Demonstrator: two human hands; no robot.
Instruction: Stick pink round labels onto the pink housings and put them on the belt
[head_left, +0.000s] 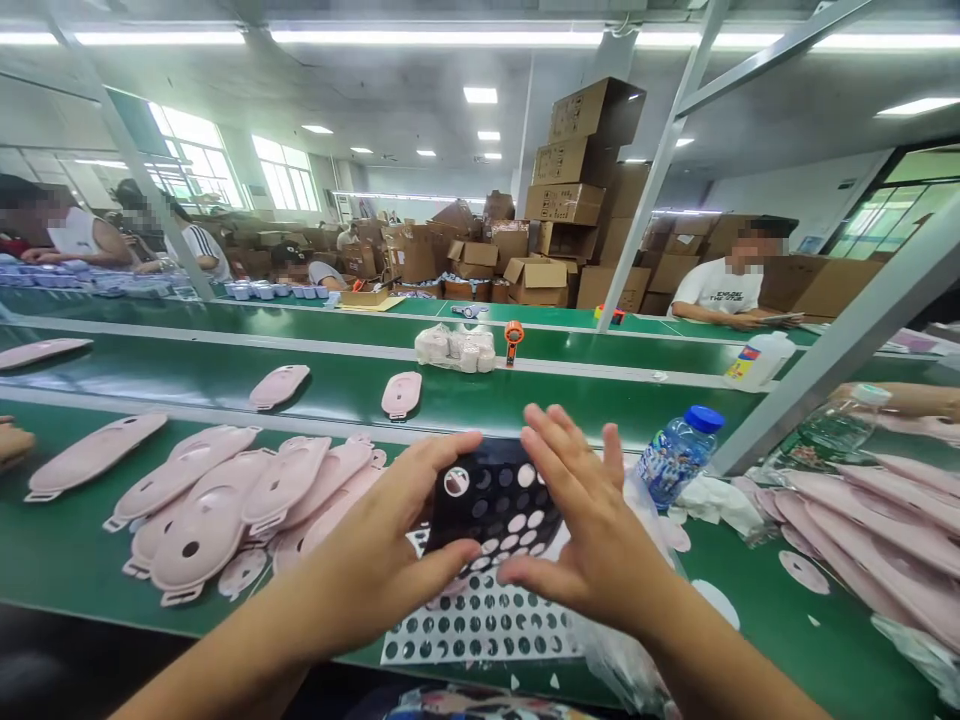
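Note:
My left hand [397, 525] grips the left side of a small black sheet [487, 500] dotted with round cut-outs, its thumb across the front. At the right side of that sheet is my right hand [585, 520], its thumb low and its long fingers reaching over the upper edge. Some circles on the black sheet look pale, others dark. Beneath it lies a white sheet with rows of dark round spots [480, 625], partly covered by my hands. A heap of pink oval plastic lids [202, 530] lies left of my left hand.
Right of my hands stand a blue-capped bottle [679, 455], crumpled white tissue [724, 505] and clear plastic film [619, 650]. More pink lids [862, 530] are piled at far right, by a slanted metal post [847, 340]. Behind sit an orange tape dispenser [513, 340] and wrapped white rolls [455, 347]. Co-workers sit beyond.

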